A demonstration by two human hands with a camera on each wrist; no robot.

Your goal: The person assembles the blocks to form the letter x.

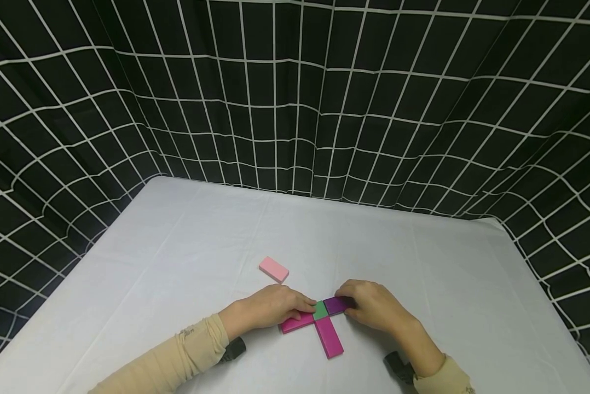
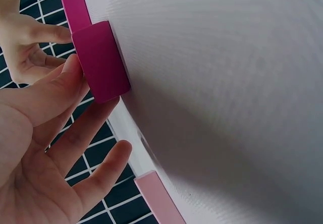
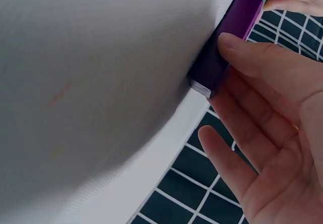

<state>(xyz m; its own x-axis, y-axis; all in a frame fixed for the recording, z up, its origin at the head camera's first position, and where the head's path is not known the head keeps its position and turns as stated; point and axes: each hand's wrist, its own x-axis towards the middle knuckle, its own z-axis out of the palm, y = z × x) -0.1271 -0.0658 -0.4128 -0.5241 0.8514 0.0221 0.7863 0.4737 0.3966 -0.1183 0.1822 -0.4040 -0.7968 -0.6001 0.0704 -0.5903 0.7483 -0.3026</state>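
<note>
1. A first magenta block (image 1: 296, 325) is clamped between the thumb and fingers of the left hand (image 1: 274, 307); one finger is held free of it in the left wrist view.
2. A purple block (image 1: 334, 305) is pinched by the right hand (image 1: 374, 303), with the thumb laid on one long side and fingers set on the opposite one; one finger is spread away.
3. Between these two, a green block (image 1: 321, 310) is enclosed in a row, touched by the purple block on its right. Whether it is also touched by the left fingertips cannot be told.
4. A second magenta block (image 1: 329, 338) is butted against the green block's near side and pointed away from the table's far edge.
5. Just beyond the left hand, toward the table's far edge, a pink block (image 1: 273, 269) is laid apart.
6. All five blocks are carried by a white-covered table (image 1: 413, 246), well apart from its far corners.
7. The table is bordered along its left, far and right edges by a black, white-gridded curtain (image 1: 262, 126).
</note>
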